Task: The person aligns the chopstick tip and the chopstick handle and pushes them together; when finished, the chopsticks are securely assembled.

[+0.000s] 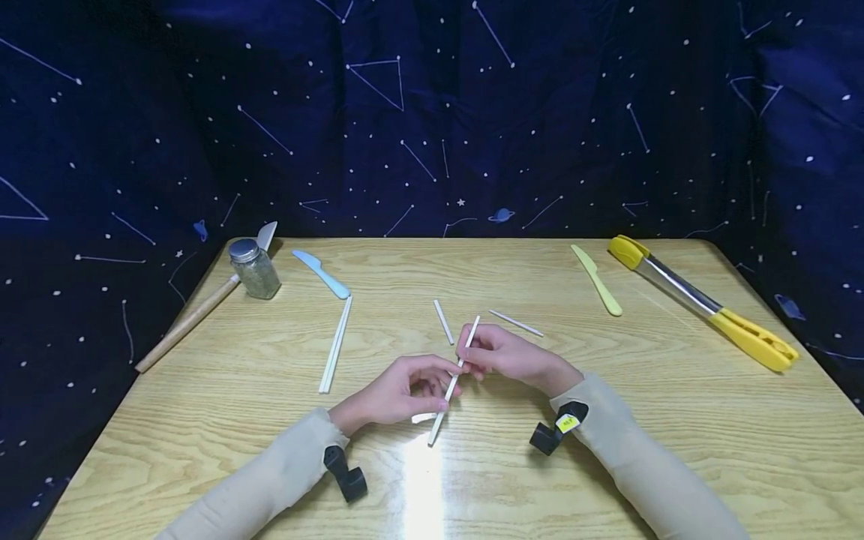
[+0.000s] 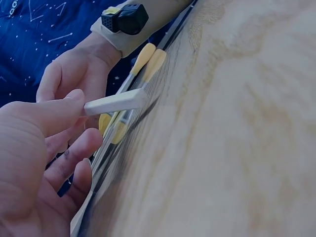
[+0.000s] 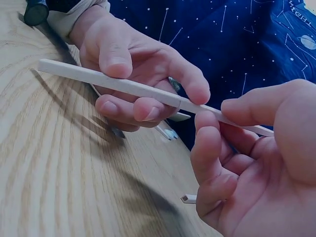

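A white chopstick (image 1: 440, 421) slants between both hands above the middle of the table. My left hand (image 1: 405, 390) holds its nearer half, thumb on one side and fingertips on the other. Higher up, my right hand (image 1: 502, 351) pinches the chopstick between thumb and index finger. The right wrist view shows a fine seam across the chopstick (image 3: 178, 102) between the two hands. Its square end sticks out past the left thumb in the left wrist view. Just beyond the hands lie two shorter white stick pieces, one upper left (image 1: 443, 322) and one upper right (image 1: 516, 322).
Two white chopsticks (image 1: 335, 345) lie side by side at left, below a blue knife (image 1: 322, 275). Further left are a lidded glass jar (image 1: 256, 271) and a wooden-handled spatula (image 1: 189, 322). A yellow-green knife (image 1: 597, 280) and yellow tongs (image 1: 702, 301) lie at right.
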The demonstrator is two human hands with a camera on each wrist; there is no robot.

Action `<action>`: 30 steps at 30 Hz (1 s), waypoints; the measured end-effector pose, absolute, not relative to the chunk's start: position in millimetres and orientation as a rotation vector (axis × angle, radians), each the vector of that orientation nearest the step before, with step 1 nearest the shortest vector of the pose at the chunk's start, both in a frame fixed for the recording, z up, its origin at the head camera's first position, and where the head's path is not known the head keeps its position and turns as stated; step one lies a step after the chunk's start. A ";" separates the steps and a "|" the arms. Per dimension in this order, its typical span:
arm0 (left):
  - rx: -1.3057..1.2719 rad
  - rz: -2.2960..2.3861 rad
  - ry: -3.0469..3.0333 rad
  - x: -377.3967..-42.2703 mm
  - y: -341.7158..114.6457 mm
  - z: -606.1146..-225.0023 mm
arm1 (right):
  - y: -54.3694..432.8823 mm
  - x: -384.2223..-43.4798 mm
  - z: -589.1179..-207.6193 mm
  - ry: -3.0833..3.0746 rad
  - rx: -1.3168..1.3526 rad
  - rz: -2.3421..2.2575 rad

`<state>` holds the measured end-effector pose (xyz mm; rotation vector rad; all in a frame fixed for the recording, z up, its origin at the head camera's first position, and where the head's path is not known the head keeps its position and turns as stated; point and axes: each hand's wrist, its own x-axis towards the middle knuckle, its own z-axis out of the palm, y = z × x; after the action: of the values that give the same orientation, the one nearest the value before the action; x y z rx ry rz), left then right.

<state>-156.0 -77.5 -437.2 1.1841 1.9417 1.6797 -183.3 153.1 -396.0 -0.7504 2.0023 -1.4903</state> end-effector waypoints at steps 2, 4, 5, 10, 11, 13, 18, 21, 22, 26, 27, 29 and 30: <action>1.182 1.673 1.952 -156.5 -77.6 -437.6 | 153.0 -183.3 -395.9 2.007 -0.750 -1.487; 1.182 1.670 1.959 -156.8 -77.8 -437.4 | 153.2 -183.7 -396.0 2.012 -0.753 -1.480; 1.179 1.671 1.960 -156.8 -77.9 -437.1 | 153.2 -183.8 -396.0 2.016 -0.754 -1.475; 1.160 1.674 1.980 -157.0 -79.4 -436.3 | 156.8 -186.6 -395.9 2.071 -0.771 -1.433; 1.155 1.673 1.987 -157.0 -79.9 -435.8 | 158.1 -187.5 -395.4 2.080 -0.774 -1.432; 1.153 1.659 2.024 -157.2 -81.5 -434.9 | 162.0 -190.0 -395.1 2.095 -0.770 -1.438; 1.150 1.589 2.143 -160.6 -87.1 -430.3 | 175.0 -196.1 -391.3 2.120 -0.665 -1.467; 1.162 1.535 2.224 -165.1 -92.0 -426.8 | 183.8 -199.6 -388.0 2.163 -0.618 -1.485; 1.167 1.514 2.256 -167.0 -94.0 -426.1 | 186.6 -200.9 -387.4 2.184 -0.610 -1.494; 1.188 1.430 2.378 -175.2 -102.8 -422.9 | 193.8 -205.6 -385.6 2.261 -0.590 -1.606; 1.191 1.408 2.408 -177.3 -105.3 -421.9 | 194.7 -206.5 -385.5 2.274 -0.589 -1.641; 1.191 1.355 2.465 -181.4 -110.3 -420.0 | 195.8 -207.7 -385.1 2.286 -0.586 -1.708; 1.181 1.319 2.495 -183.1 -112.7 -418.5 | 196.0 -208.2 -385.0 2.285 -0.582 -1.732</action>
<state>-183.1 -112.7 -418.5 1.1806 2.4955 1.3187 -208.2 196.0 -385.0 -0.5823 2.2853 -1.7323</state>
